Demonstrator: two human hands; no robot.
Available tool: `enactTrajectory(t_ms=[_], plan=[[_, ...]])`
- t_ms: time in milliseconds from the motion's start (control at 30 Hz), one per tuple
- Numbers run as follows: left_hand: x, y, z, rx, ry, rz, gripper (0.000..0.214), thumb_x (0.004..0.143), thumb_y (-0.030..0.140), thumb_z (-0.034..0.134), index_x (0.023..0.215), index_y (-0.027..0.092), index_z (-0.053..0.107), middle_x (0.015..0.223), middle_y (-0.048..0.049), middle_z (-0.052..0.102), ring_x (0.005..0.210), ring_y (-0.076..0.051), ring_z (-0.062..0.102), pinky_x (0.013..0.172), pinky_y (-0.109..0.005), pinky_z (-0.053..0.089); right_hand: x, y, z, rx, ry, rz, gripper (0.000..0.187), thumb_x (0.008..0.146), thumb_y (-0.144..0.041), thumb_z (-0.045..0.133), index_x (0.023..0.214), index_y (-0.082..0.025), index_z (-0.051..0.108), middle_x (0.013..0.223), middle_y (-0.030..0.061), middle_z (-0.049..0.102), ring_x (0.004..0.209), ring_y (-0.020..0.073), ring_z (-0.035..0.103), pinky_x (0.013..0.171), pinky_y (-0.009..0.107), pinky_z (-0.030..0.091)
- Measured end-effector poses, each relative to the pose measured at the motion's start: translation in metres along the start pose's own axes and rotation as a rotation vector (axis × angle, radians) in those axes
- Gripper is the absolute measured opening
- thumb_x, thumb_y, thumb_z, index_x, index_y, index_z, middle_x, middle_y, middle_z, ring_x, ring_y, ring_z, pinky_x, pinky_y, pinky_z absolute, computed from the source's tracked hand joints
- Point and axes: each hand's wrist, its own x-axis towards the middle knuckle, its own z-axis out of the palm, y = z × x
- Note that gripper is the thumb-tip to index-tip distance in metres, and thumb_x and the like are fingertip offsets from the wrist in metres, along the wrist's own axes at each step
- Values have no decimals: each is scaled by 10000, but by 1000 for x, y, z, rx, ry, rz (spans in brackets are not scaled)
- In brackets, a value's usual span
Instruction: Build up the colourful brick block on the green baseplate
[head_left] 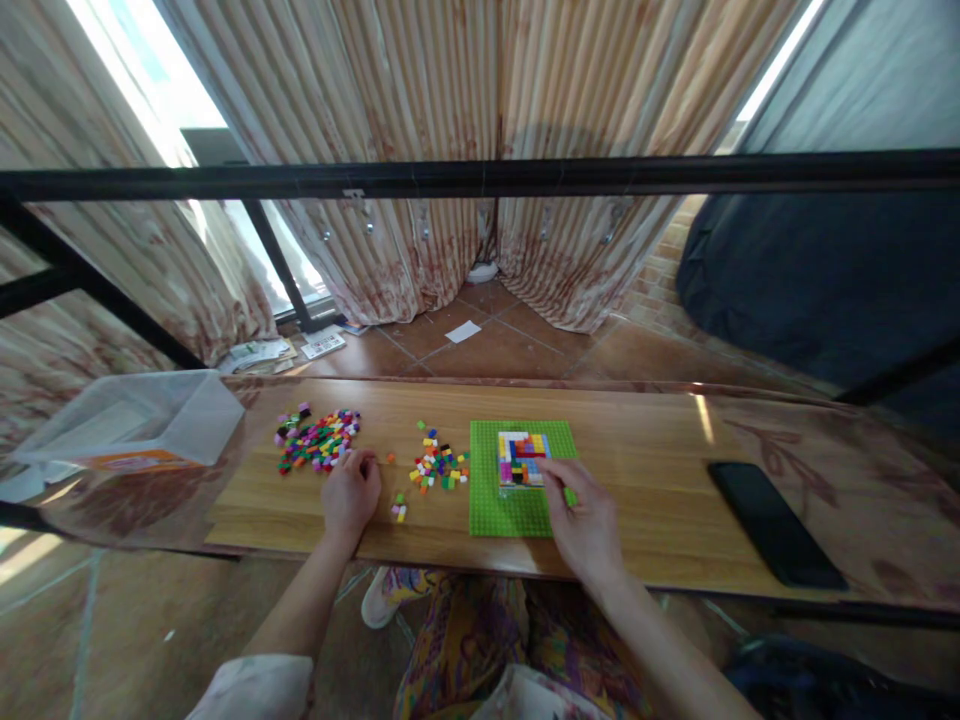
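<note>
A green baseplate (486,510) lies on the wooden board, bearing a low square of multicoloured toy bricks (517,445). My right hand (586,515) reaches over the plate's right side, thumb and fingers pinched at the right edge of the brick square. Whatever the fingertips hold is too small to make out. My left hand (351,495) rests on the board with its fingers curled, beside a large heap of mixed bricks (322,440). Its fingers hide what is inside, if anything. Between the hand and the plate is a smaller scatter of bricks (439,465), with a few bricks (399,508) closer to me.
A clear plastic bin (172,420) stands at the far left. On the right, a black phone (776,525) lies across the edge of the wooden board (660,480). A black metal rail (480,178) runs across behind, with curtains (420,90) beyond it.
</note>
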Motion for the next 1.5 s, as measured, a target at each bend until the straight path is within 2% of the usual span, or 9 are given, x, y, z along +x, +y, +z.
enactTrajectory(t_ms=[133, 300, 500, 800, 1167, 1500], plan=[[0, -1, 2, -3, 12, -5, 234, 854, 259, 451, 901, 195, 672, 913, -76, 707, 841, -212, 652, 671, -280, 451, -34, -14, 16, 53, -199, -10, 261, 904, -173, 473, 1000, -254, 702, 945, 52, 701, 909, 181, 643, 805, 327, 529], [-1, 0, 1, -21, -6, -20, 221, 859, 248, 452, 884, 194, 665, 905, -71, 703, 849, -213, 650, 690, -282, 457, -48, -19, 44, 29, -303, -26, 276, 901, -149, 452, 966, -245, 703, 889, 51, 688, 862, 183, 631, 783, 321, 518], [-2, 2, 1, -41, -14, -43, 204, 863, 228, 466, 897, 187, 662, 920, -74, 695, 855, -207, 648, 711, -281, 457, -38, -17, 69, -91, -353, -92, 254, 916, -149, 443, 978, -215, 680, 938, 69, 672, 894, 189, 612, 822, 326, 493], [-4, 3, 0, -65, -22, -52, 199, 873, 215, 467, 890, 187, 663, 915, -64, 691, 839, -196, 641, 720, -276, 440, -5, -16, 98, -271, -446, -146, 227, 900, -127, 455, 947, -184, 669, 942, 95, 644, 931, 223, 576, 856, 350, 459], [-6, 2, 2, -67, -45, -70, 188, 886, 222, 468, 901, 201, 654, 893, -52, 671, 831, -179, 621, 712, -261, 421, 6, -31, 117, -315, -557, -164, 224, 893, -155, 506, 1049, -187, 664, 1028, 77, 629, 975, 210, 542, 907, 309, 418], [-6, 5, 1, -107, -35, -83, 178, 881, 218, 475, 881, 200, 652, 884, -52, 667, 806, -177, 617, 693, -262, 414, 9, -15, 117, -332, -602, -173, 237, 885, -120, 490, 1011, -181, 680, 992, 86, 644, 979, 225, 557, 901, 334, 431]])
